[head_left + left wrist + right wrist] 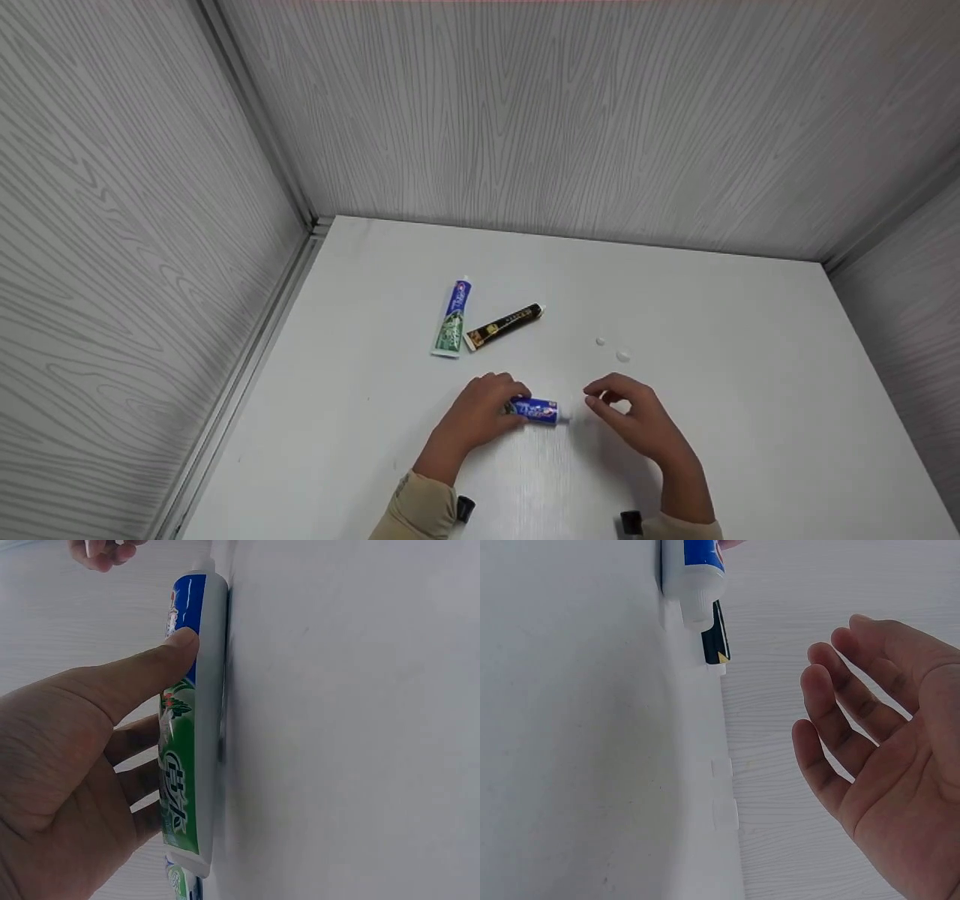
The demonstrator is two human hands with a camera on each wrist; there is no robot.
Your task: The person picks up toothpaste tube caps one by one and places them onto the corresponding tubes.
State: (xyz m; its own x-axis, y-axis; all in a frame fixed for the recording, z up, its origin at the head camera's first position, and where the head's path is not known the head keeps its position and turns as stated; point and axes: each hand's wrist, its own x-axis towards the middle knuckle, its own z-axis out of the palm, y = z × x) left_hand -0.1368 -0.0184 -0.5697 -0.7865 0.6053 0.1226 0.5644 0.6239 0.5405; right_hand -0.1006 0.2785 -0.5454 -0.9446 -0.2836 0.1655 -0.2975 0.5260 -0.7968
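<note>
My left hand [484, 411] holds a blue and green toothpaste tube [538, 410] low over the white table. In the left wrist view, the thumb presses the tube's printed side [180, 765] and the fingers reach behind it. The tube's white ridged tip [697, 609] points toward my right hand [634, 420]. That hand hovers right of the tip, its fingers loosely bent with nothing seen between them. Beyond the hands lie a second blue and green toothpaste tube [452, 319] and a black and gold tube [504, 326].
Two small white round pieces, one smaller [600, 341] and one larger [623, 355], lie on the table [750, 390] beyond my right hand. Grey wood-grain panels [525, 112] wall the table at the back and both sides.
</note>
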